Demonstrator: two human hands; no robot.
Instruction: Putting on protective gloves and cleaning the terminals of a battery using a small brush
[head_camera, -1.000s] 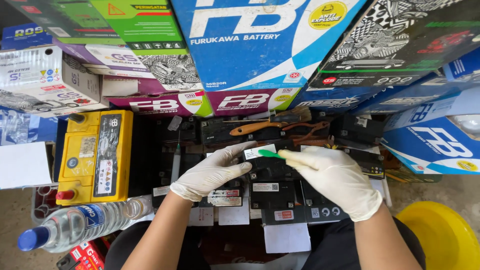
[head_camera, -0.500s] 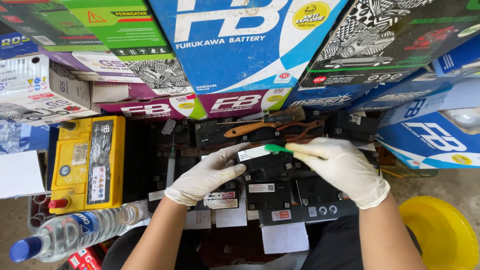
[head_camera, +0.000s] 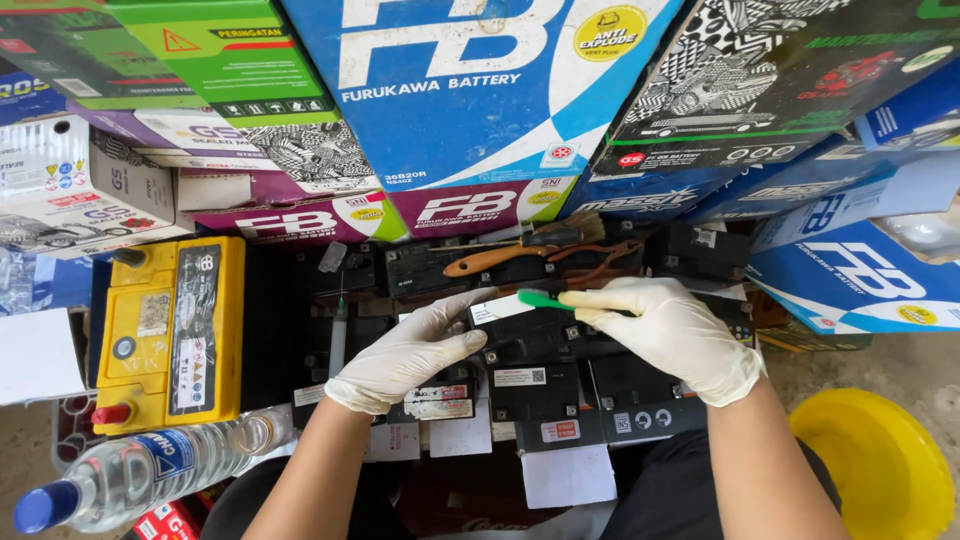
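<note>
Left hand (head_camera: 405, 355): your fingers lie loosely together on the black battery (head_camera: 520, 345).
Right hand (head_camera: 672, 335): clamped on the green tool (head_camera: 545, 299); its handle is hidden.

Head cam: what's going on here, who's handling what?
A person in white gloves works over a cluster of small black batteries. The right hand grips a green-handled tool, its tip pointing at the top of one battery. The left hand rests on the neighbouring batteries, fingertips by a white label. A yellow battery sits to the left, a clear plastic bottle with a blue cap lies below it, and stacked battery cartons stand behind.
</note>
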